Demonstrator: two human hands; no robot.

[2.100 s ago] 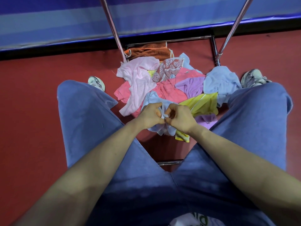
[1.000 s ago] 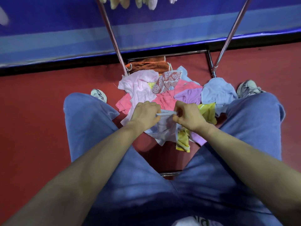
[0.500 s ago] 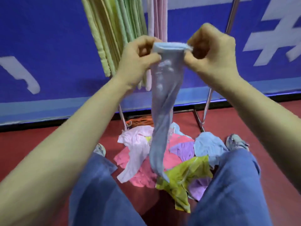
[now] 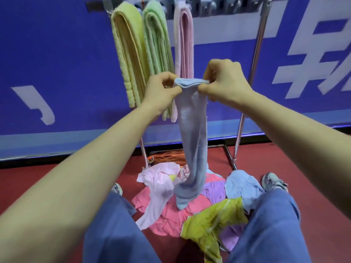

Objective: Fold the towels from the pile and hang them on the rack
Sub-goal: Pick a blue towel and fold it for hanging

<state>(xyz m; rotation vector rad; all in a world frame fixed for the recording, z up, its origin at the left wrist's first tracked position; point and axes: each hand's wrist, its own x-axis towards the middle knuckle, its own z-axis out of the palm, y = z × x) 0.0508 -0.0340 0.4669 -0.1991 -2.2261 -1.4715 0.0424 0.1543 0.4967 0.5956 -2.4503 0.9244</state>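
Well, the left hand [image 4: 161,90] and right hand [image 4: 226,82] each pinch an end of the folded top edge of the light blue towel [image 4: 191,139], which dangles before the rack [image 4: 255,54], above the pile [image 4: 171,211]. A slack pinch could let its layers slip apart.

held towel [image 4: 191,130] light blue | rack towels [image 4: 129,54] yellow, green, pink | floor [image 4: 57,179] red

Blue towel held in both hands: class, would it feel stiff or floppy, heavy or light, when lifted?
Probably floppy: the blue towel hangs straight down in soft folds from where the left hand and right hand pinch its top edge. Likely light, since pinches alone carry it. Being limp, it would probably bunch rather than slide if pushed.
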